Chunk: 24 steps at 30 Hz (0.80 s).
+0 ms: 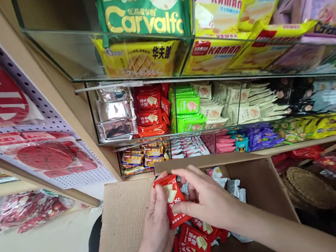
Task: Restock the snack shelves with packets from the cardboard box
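Observation:
Between both hands is a red snack packet (pixel 173 199) with white pieces pictured on it, held above an open cardboard box (pixel 253 172). My left hand (pixel 158 225) grips its left side, thumb on the front. My right hand (pixel 204 195) has its fingers closed at the right side of the same packet, with the thumb across its lower front. Below, more red packets (pixel 193 241) lie in the box, some partly behind my right hand. Silver-white packets (pixel 235 189) lie farther back in the box.
Behind the box, a shelf holds red packets (pixel 149 108), silver packets (pixel 115 112) and green packets (pixel 188 107). Above hangs a clear-fronted tier with yellow wafer bags (pixel 138 60). A wooden post (pixel 57 74) stands left; a woven basket (pixel 310 186) sits at right.

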### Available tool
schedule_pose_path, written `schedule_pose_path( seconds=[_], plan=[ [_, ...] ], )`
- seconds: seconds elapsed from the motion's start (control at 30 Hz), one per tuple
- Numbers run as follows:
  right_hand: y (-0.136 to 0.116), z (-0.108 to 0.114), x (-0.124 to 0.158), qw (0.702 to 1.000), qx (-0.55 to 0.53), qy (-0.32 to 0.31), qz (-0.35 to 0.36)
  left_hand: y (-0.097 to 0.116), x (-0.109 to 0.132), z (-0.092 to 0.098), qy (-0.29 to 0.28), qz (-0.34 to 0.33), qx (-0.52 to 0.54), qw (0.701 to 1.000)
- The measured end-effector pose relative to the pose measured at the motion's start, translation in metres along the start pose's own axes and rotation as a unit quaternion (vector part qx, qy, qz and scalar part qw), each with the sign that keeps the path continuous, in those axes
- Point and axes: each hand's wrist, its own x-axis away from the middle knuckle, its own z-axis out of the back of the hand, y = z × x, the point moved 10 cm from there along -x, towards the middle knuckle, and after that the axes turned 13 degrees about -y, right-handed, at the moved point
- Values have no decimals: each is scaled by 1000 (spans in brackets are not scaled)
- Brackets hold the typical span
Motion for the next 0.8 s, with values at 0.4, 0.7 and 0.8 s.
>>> schedule_pose_path(
  seconds=[0.4, 0.7, 0.8],
  plan=[
    [33, 8, 0, 961, -272, -33, -25, 43, 5, -18, -12, -66, -255, 965],
    [-17, 41, -27, 972, -228, 19, 60, 85, -7, -17, -48, -170, -247, 953],
    [-12, 34, -36, 961, -273, 30, 37, 97, -9, -9, -28, -207, -211, 955]
  ],
)
